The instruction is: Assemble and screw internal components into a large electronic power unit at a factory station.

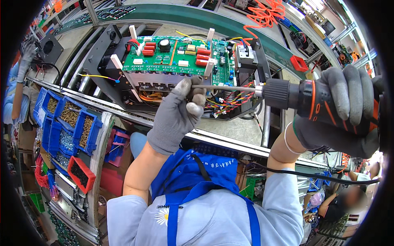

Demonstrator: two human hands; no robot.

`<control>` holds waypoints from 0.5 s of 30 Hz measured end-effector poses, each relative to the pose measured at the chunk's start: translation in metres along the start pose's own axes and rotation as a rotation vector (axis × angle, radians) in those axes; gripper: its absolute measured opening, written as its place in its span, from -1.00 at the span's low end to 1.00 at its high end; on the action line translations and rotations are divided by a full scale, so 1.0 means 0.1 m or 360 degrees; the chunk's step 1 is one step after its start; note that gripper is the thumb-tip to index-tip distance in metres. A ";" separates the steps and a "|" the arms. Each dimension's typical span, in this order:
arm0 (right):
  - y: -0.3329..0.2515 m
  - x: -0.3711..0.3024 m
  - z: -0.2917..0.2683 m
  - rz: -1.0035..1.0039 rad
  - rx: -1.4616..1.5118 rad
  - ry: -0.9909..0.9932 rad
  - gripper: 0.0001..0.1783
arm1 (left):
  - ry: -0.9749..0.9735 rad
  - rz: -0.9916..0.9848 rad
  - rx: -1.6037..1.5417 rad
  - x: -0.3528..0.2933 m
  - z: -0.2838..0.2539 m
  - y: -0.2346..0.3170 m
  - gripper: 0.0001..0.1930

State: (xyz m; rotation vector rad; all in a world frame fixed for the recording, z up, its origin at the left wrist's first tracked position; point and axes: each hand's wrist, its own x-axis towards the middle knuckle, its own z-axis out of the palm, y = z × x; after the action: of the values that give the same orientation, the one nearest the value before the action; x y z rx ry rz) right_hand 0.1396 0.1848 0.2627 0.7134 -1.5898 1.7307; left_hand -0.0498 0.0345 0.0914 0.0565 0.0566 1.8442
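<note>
- Over to the left of the green circuit board, and nearer the wearer, small parts are sorted in blue bins, presumably for quick picking; three brass-coloured loads are counted, the full bin total hard to tell. One red bin of dark pieces is seen below them.
- Under and around the board, one black chassis is seen; four white posts are counted at the board's edges, and red components in two groups of three.
- At the board's near edge now, the left hand is closed, one metal shaft being pinched close to its end, apparently for steadying; the tip is hidden.
- Just beyond, coloured wires are bunched at the board's near right; no count can be made.
- And right of the board, one power screwdriver is held sideways, its body gripped by the right hand's wrapped fingers, seemingly so its weight is carried there.
</note>
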 end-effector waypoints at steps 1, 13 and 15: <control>-0.03 0.03 -0.03 0.0019 -0.0028 -0.0025 -0.61 | 0.0091 0.0055 0.0008 0.02 0.04 0.02 -0.73; 0.00 0.21 -0.02 -0.0185 -0.0178 -0.0035 -0.70 | 0.0048 0.0125 0.0011 0.13 0.11 0.04 -0.69; 0.06 0.21 0.01 -0.0207 -0.0133 -0.0023 -0.69 | 0.0015 0.0126 0.0029 0.12 0.05 0.05 -0.69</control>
State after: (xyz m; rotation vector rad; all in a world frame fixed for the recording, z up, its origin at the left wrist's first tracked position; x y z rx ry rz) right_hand 0.1224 0.1860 0.2753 0.7722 -1.5797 1.5602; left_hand -0.0572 0.0451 0.0968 0.0638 0.0787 1.9235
